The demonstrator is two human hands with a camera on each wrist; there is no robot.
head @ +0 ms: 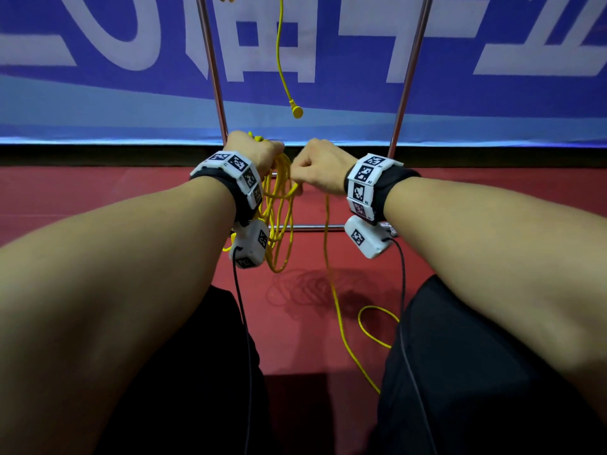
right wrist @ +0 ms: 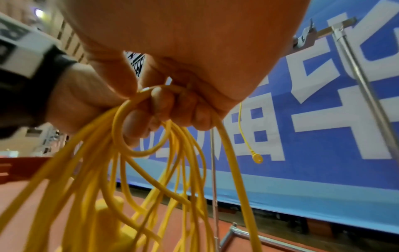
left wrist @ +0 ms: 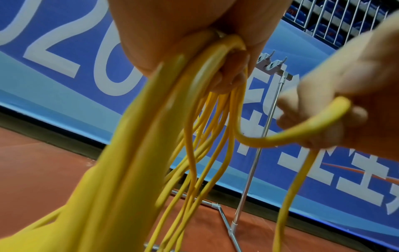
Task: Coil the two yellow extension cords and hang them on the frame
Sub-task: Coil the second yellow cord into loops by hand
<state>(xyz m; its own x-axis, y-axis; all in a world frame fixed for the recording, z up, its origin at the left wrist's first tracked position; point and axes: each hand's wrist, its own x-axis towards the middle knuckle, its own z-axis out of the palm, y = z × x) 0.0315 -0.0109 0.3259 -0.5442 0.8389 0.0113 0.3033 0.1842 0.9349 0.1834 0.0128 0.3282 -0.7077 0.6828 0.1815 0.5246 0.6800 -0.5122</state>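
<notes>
My left hand [head: 262,152] grips the top of a bundle of yellow cord loops [head: 279,221] that hang in front of the metal frame [head: 409,70]. In the left wrist view the fingers [left wrist: 233,71] curl around the loops [left wrist: 194,136]. Just to its right, my right hand [head: 300,174] pinches the free strand [head: 331,274] of the same cord, which trails down to the floor. The right wrist view shows that strand [right wrist: 228,150] leaving my curled fingers [right wrist: 185,109]. A second yellow cord [head: 279,54] hangs from the frame's top, its plug [head: 297,112] dangling above my hands.
The frame's base bar [head: 312,227] lies on the red floor [head: 131,198]. Hooks [left wrist: 272,63] sit on the frame's top bar. A blue banner [head: 492,103] stands behind. A loose cord loop [head: 377,323] lies by my right knee [head: 460,356].
</notes>
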